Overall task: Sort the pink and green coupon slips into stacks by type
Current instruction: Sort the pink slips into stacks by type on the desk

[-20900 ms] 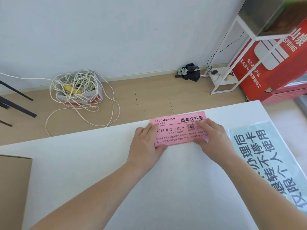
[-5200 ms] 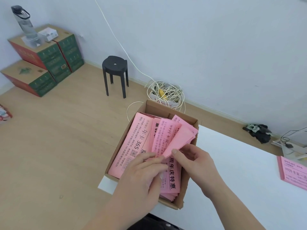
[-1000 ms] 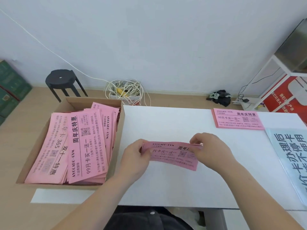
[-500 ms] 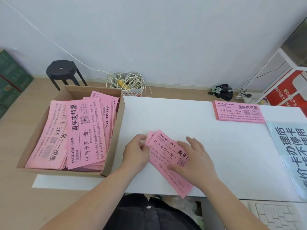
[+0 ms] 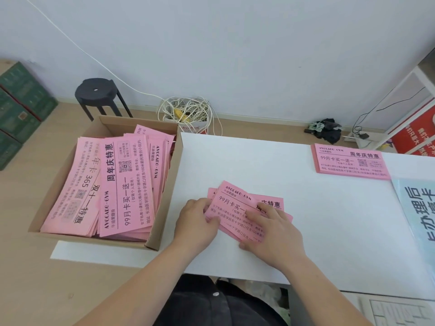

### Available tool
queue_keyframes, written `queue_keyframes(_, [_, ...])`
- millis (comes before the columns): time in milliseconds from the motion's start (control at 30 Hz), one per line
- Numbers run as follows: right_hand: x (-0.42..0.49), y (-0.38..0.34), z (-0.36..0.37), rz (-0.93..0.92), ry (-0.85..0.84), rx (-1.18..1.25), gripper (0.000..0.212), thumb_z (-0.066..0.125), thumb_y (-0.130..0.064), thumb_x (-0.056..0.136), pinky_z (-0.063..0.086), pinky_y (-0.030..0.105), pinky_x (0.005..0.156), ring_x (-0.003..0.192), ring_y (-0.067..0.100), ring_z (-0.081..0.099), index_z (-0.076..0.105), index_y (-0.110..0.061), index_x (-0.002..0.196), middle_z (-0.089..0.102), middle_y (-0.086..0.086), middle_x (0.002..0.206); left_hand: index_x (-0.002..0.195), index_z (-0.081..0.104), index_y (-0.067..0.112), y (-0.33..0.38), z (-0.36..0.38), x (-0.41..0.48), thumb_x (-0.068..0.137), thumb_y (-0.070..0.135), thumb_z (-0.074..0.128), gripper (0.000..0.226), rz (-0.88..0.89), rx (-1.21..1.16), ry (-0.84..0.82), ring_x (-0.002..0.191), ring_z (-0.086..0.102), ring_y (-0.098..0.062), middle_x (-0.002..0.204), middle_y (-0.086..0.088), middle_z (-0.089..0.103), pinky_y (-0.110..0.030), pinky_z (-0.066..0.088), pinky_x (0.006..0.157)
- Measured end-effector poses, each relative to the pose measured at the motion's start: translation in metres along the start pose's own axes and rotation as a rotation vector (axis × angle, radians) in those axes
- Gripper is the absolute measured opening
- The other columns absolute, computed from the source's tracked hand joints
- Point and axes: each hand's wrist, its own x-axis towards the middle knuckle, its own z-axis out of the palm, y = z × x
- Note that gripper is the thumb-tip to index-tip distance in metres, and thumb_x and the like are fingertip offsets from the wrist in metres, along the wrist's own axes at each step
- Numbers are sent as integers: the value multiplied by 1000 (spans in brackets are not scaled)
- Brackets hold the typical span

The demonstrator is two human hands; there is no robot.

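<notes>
We press our right hand [image 5: 270, 234], fingers flat, on fanned pink slips [image 5: 237, 201] on the white table [image 5: 329, 220], our left hand [image 5: 197, 222] resting loosely on their left edge.

Coupon slips [image 5: 237, 203]: pink, black print. Table [image 5: 329, 220]: white. Box [image 5: 164, 201]: brown cardboard. Stool [image 5: 96, 92]: black. Crates [image 5: 21, 102], upper left: green.
</notes>
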Motion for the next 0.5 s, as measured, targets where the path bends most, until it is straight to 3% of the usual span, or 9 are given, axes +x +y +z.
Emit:
queue_keyframes(100, [0,-1,-1,-8,-35,-12,82,67,-78,72,42,34,110,149,4,12,42,-52,146,18,-28,160,110,67,40,6,0,-1,89,22,65,28,63,-98,52,88,59,-5,97,15,61,-35,55,82])
queue_keyframes(200, [2,-2,-6,28,-50,3,66,44,-89,79,43,35,108,146,2,18,52,-55,135,26,-32,154,107,72,39,13,6,-16,94,25,63,21,301,33,97,90,54,-3,93,20,57,-26,50,77])
queue_keyframes(233, [4,-3,-10,55,-54,48,58,32,-88,84,44,37,107,144,3,22,60,-55,123,33,-33,148,106,73,36,12,11,-23,94,29,61,19,388,72,103,91,54,-5,93,19,57,-28,52,75])
queue_keyframes(300, [7,-4,-15,82,-65,142,65,15,-82,91,45,39,100,134,7,34,68,-44,85,47,-29,123,107,74,31,7,20,-36,94,35,57,21,483,113,95,90,55,-9,93,16,57,-34,54,68])
queue_keyframes(367, [9,-4,-14,90,-69,163,67,15,-78,94,46,40,94,123,7,39,57,-36,63,47,-25,105,109,74,27,-3,25,-39,96,34,55,24,514,125,118,87,55,-11,93,11,57,-34,55,64])
queue_keyframes(500, [13,-9,-6,107,-36,119,58,23,-79,94,49,40,92,123,7,39,53,-40,63,46,-25,109,102,75,22,-9,14,-26,95,23,61,17,530,165,91,84,57,-16,90,7,60,-38,55,63])
